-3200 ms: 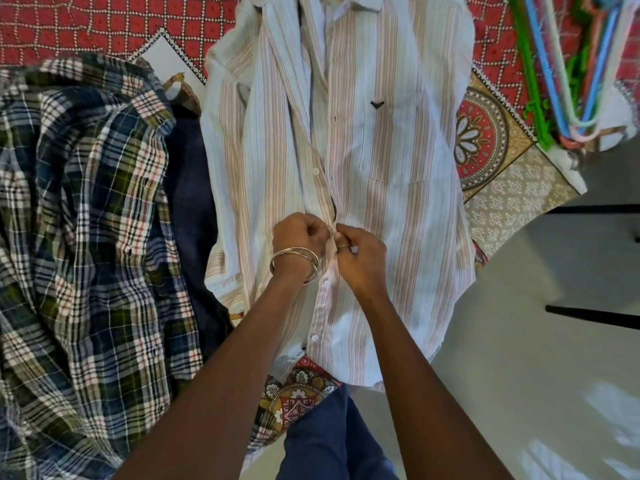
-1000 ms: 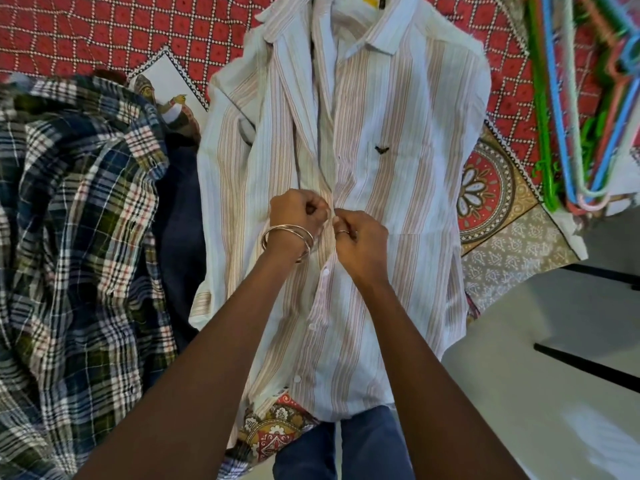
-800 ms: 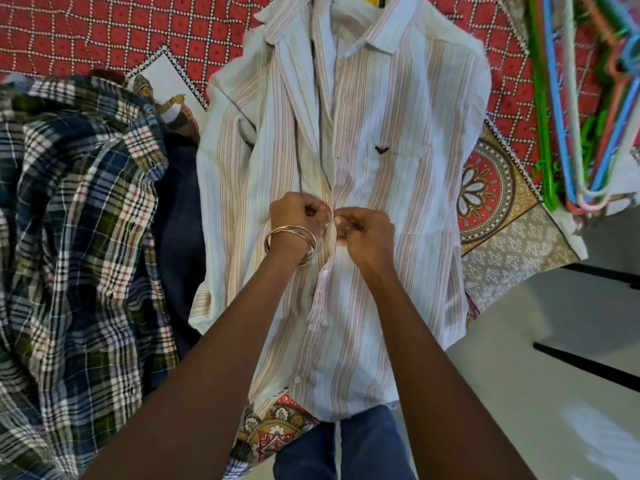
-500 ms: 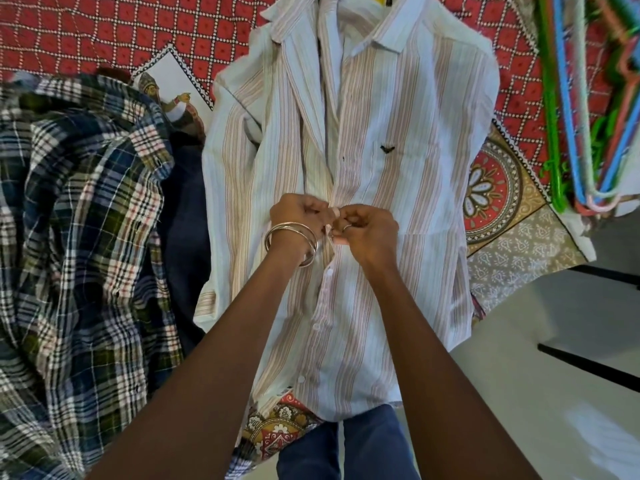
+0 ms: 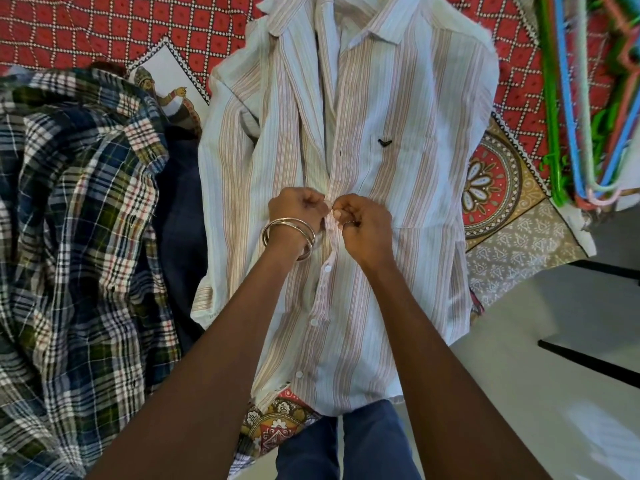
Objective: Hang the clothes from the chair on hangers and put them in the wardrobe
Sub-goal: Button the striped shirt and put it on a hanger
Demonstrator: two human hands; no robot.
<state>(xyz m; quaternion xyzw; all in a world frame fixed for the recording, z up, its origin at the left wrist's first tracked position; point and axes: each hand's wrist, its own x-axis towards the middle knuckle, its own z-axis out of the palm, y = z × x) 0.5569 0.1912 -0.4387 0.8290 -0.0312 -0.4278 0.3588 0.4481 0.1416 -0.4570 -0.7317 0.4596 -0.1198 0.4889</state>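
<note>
Head view looks down on a bed covered with a red patterned bedspread (image 5: 104,29) whose border carries round floral medallions and a beige printed edge; pale floor (image 5: 554,393) shows at the lower right, crossed by dark bars. A white shirt with pink and tan vertical stripes (image 5: 398,133) lies flat on the bedspread, collar at the top edge of the picture, its lower buttons done up and its upper front lying open. To its left a blue, green and white plaid shirt (image 5: 79,237) is spread in folds, with a dark navy garment (image 5: 180,209) between the two shirts. At the upper right a bunch of green, blue and pink plastic hangers (image 5: 571,116) rests on the bed's corner. The left hand (image 5: 298,211), with two metal bangles (image 5: 289,237) on the wrist, and the right hand (image 5: 360,223) meet at the shirt's button placket, fingers curled, each pinching an edge of the striped fabric, knuckles nearly touching.
</note>
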